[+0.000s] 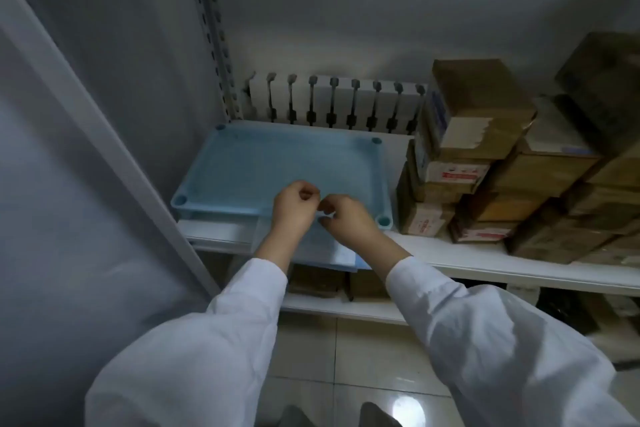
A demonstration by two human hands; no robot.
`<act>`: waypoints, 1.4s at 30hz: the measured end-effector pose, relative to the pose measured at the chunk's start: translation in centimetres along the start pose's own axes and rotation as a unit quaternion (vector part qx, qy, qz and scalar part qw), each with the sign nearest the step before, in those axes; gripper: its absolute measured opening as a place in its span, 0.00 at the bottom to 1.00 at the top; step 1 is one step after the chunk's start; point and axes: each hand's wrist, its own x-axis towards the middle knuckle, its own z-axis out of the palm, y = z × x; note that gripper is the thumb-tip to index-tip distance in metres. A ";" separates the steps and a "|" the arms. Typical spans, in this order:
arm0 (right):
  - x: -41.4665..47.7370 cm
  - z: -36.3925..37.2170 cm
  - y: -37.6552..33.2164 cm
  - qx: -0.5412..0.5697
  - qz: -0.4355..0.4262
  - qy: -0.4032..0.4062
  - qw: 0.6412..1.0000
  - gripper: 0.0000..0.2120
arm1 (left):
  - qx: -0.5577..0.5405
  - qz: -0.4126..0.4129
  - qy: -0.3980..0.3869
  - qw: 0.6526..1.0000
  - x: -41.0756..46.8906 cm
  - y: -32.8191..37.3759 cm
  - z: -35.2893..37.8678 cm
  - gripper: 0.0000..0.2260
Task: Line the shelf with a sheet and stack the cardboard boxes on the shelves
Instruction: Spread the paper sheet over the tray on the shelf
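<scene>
Fingers (328,207) of left hand (294,206) and right hand (346,220) curl close — pinching the blue sheet (332,251) between them.

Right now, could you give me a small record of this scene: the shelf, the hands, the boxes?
shelf: white shelf, inside a cabinet
tray: light blue tray on the shelf's left part
sheet: blue sheet over the tray's front, hanging past the shelf edge
left hand: pinches the sheet
right hand: pinches the sheet beside the left
boxes: cardboard boxes stacked right of the tray
</scene>
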 end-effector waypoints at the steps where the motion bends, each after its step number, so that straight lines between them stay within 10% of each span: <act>1: -0.3 0.3 0.2 -0.039 -0.009 -0.022 0.999 0.17 | -0.007 -0.002 0.000 1.000 -0.2 -0.2 0.1 0.07; 6: -1.6 2.4 1.7 -0.304 -0.076 -0.067 0.947 0.32 | -0.012 -0.025 0.011 1.000 -1.0 -2.0 0.1 0.06; 12: -1.3 3.4 2.8 -0.363 -0.115 -0.025 0.924 0.19 | 0.019 -0.015 -0.016 1.000 -1.4 -3.9 -1.3 0.05; 22: 0.1 -1.4 0.3 -0.089 -0.081 -0.131 0.984 0.09 | 0.128 -0.005 -0.217 0.968 -1.6 -1.3 -4.3 0.23; 29: 0.1 -5.5 -2.7 0.028 -0.118 -0.079 0.989 0.07 | 0.213 0.010 -0.201 0.956 -1.7 1.5 -5.8 0.08; 36: 0.0 -7.9 -3.4 0.103 -0.081 0.118 0.984 0.29 | 0.068 -0.009 -0.107 0.992 -0.9 4.0 -7.7 0.09; 42: -0.4 -10.2 -3.7 0.158 -0.073 -0.044 0.984 0.50 | -0.037 -0.037 -0.015 0.999 0.0 5.3 -8.1 0.13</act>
